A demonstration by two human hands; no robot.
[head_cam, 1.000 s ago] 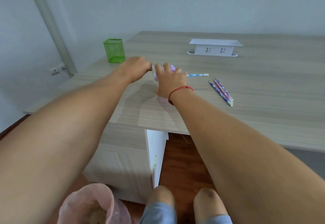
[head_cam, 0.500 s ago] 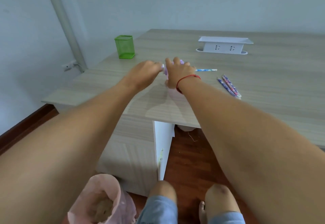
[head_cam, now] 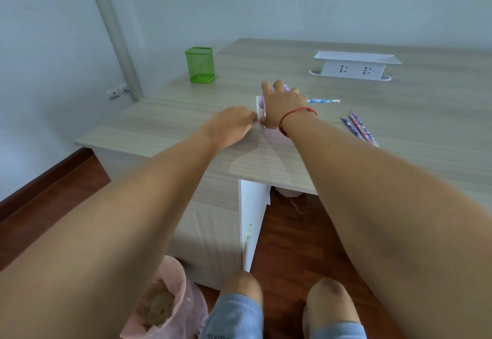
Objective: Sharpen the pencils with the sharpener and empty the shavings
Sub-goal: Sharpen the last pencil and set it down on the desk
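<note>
The right hand (head_cam: 283,107) curls over the purple and white plastic sharpener (head_cam: 260,104); the left hand (head_cam: 231,125) pinches its white side. Blue patterned pencils (head_cam: 358,129) lie at four o'clock.

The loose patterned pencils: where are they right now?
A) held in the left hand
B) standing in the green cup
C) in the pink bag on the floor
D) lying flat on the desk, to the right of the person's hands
D: the loose pencils lie flat on the desk, to the right of the right hand that grips the sharpener; no pencil sticks out of the green cup.
</note>
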